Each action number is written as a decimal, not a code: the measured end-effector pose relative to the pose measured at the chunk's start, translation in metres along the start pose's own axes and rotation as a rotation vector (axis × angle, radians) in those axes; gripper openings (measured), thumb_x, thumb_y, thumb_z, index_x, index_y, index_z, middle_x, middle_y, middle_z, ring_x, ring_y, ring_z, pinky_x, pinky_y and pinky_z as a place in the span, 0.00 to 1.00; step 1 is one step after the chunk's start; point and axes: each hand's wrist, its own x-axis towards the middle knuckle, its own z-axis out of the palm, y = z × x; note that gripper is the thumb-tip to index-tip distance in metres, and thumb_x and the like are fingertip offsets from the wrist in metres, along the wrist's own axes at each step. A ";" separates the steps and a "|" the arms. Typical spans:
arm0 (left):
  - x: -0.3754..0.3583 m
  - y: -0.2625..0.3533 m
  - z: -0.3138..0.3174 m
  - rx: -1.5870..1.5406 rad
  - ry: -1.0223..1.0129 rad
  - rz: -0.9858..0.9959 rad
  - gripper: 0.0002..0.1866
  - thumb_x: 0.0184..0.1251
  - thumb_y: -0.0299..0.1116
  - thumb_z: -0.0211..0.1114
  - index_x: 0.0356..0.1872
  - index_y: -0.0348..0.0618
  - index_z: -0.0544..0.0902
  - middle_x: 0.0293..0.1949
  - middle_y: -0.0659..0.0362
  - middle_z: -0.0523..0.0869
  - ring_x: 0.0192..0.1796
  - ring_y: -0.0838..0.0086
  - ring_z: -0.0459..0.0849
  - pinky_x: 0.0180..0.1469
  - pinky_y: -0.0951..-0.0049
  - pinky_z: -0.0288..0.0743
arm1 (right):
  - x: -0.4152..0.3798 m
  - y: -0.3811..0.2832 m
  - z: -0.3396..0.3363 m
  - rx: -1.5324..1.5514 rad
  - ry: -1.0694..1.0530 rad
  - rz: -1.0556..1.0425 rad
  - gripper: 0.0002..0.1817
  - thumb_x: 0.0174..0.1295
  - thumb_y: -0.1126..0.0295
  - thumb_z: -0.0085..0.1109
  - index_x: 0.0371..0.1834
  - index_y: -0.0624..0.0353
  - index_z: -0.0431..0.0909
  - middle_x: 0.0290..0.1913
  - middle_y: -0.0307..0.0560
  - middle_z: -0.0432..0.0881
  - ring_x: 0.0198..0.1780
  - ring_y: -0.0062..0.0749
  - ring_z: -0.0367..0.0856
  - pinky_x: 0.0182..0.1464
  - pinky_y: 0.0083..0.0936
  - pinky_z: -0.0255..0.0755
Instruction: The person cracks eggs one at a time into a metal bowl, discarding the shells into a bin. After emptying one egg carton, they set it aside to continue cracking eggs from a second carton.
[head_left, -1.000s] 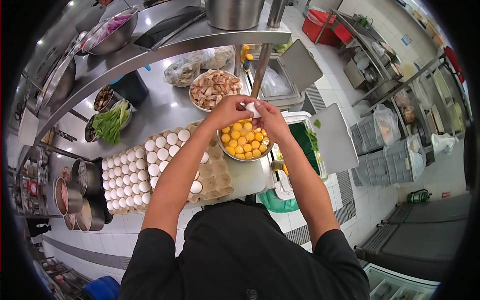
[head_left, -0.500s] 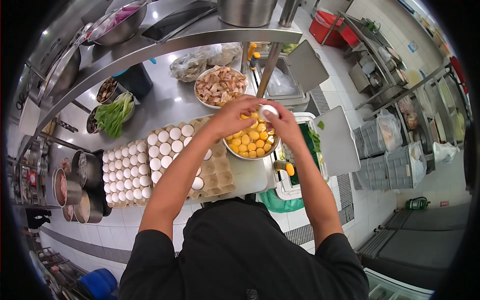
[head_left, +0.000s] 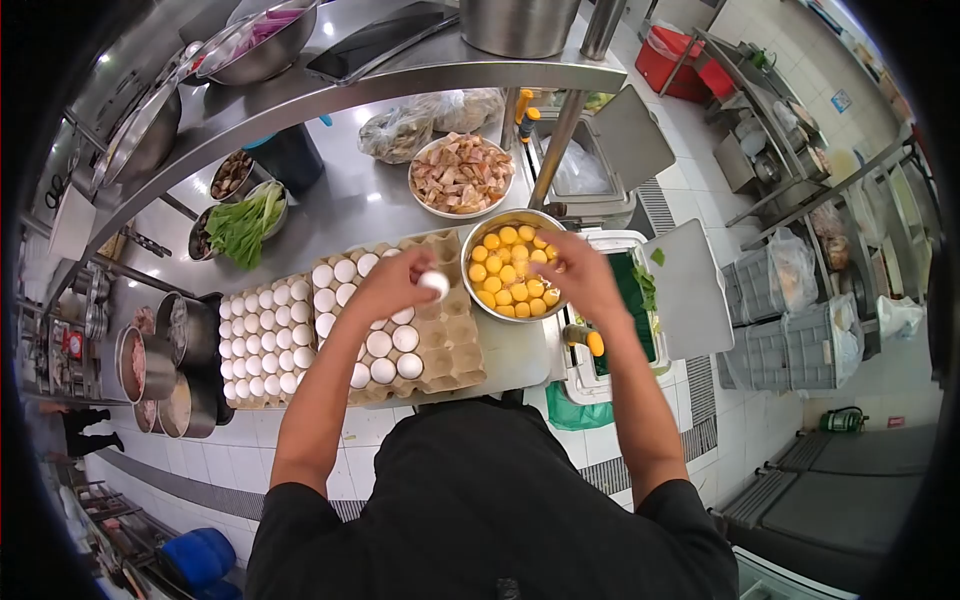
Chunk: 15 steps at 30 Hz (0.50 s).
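My left hand (head_left: 400,282) is closed around a white egg (head_left: 434,285) just above the cardboard egg tray (head_left: 440,345), whose right side has bare cups. More white eggs (head_left: 380,343) sit in that tray and in a second, fuller tray (head_left: 265,340) to its left. Over the right rim of a metal bowl (head_left: 512,318) hovers my right hand (head_left: 580,275), a little blurred, its fingers apart and no object visible in them. Many cracked eggs with whole yellow yolks (head_left: 505,265) fill the bowl.
Behind the bowl stands a bowl of chopped meat (head_left: 460,175). Leafy greens (head_left: 245,225) lie at the left. A steel shelf (head_left: 400,75) crosses above the table. Open-lidded containers (head_left: 655,330) and an orange-handled tool (head_left: 590,340) are at the right.
My left hand has moved left from the bowl to the egg tray and now has an egg. My right hand no longer shows the white egg it held and is lower, at the bowl's right.
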 end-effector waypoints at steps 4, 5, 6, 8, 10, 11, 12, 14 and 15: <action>0.027 0.057 -0.003 -0.686 -0.033 0.002 0.31 0.62 0.26 0.71 0.66 0.36 0.70 0.46 0.55 0.85 0.48 0.75 0.84 0.49 0.74 0.81 | 0.013 -0.022 0.056 -0.042 0.014 -0.350 0.29 0.61 0.65 0.69 0.67 0.48 0.74 0.60 0.52 0.79 0.54 0.49 0.82 0.53 0.39 0.77; 0.035 0.068 0.001 -0.820 -0.066 0.056 0.33 0.64 0.27 0.70 0.69 0.36 0.68 0.46 0.55 0.85 0.46 0.77 0.83 0.47 0.75 0.80 | 0.019 -0.022 0.056 0.031 -0.028 -0.365 0.29 0.61 0.66 0.68 0.67 0.47 0.74 0.61 0.52 0.77 0.56 0.50 0.81 0.54 0.41 0.77; 0.045 0.077 0.005 -0.821 -0.069 0.063 0.33 0.64 0.27 0.70 0.69 0.36 0.68 0.46 0.55 0.85 0.46 0.77 0.83 0.47 0.75 0.80 | 0.027 -0.020 0.050 -0.022 0.081 -0.357 0.27 0.60 0.70 0.65 0.64 0.52 0.74 0.55 0.55 0.80 0.53 0.51 0.82 0.52 0.40 0.77; 0.061 0.089 0.009 -0.732 0.152 0.055 0.31 0.69 0.32 0.68 0.71 0.37 0.68 0.43 0.58 0.85 0.41 0.80 0.82 0.42 0.78 0.79 | 0.050 0.014 0.048 0.140 0.412 -0.153 0.22 0.62 0.71 0.63 0.61 0.57 0.75 0.46 0.54 0.82 0.48 0.46 0.82 0.50 0.37 0.76; 0.079 0.088 0.009 -0.703 0.139 0.039 0.29 0.70 0.34 0.67 0.69 0.37 0.70 0.42 0.59 0.85 0.40 0.80 0.82 0.40 0.79 0.77 | 0.073 0.015 0.033 0.599 0.690 0.136 0.23 0.73 0.64 0.54 0.69 0.56 0.66 0.37 0.44 0.78 0.35 0.28 0.76 0.37 0.28 0.74; 0.087 0.086 0.011 -0.672 0.133 0.020 0.27 0.71 0.35 0.66 0.68 0.36 0.72 0.41 0.61 0.84 0.38 0.81 0.81 0.38 0.80 0.76 | 0.086 0.017 0.028 0.597 0.694 0.135 0.23 0.73 0.64 0.54 0.69 0.56 0.66 0.37 0.44 0.78 0.35 0.28 0.76 0.37 0.28 0.74; 0.092 0.089 0.016 -0.667 0.170 0.044 0.25 0.68 0.35 0.67 0.63 0.35 0.77 0.40 0.60 0.85 0.34 0.81 0.80 0.36 0.79 0.77 | 0.102 0.022 0.026 0.739 0.881 0.219 0.23 0.74 0.62 0.53 0.68 0.54 0.65 0.38 0.42 0.77 0.33 0.26 0.75 0.34 0.26 0.73; 0.104 0.094 0.023 -0.639 0.171 0.045 0.24 0.68 0.34 0.67 0.63 0.36 0.78 0.41 0.60 0.85 0.35 0.79 0.81 0.37 0.78 0.78 | 0.120 0.032 0.028 0.881 1.073 0.306 0.22 0.75 0.60 0.51 0.68 0.53 0.64 0.40 0.40 0.76 0.30 0.24 0.73 0.31 0.24 0.72; 0.111 0.094 0.027 -0.612 0.170 0.044 0.23 0.67 0.34 0.67 0.62 0.37 0.79 0.41 0.59 0.86 0.35 0.78 0.82 0.38 0.77 0.79 | 0.124 0.038 0.031 0.952 0.811 0.364 0.22 0.75 0.58 0.52 0.68 0.52 0.65 0.41 0.40 0.76 0.32 0.24 0.74 0.32 0.24 0.73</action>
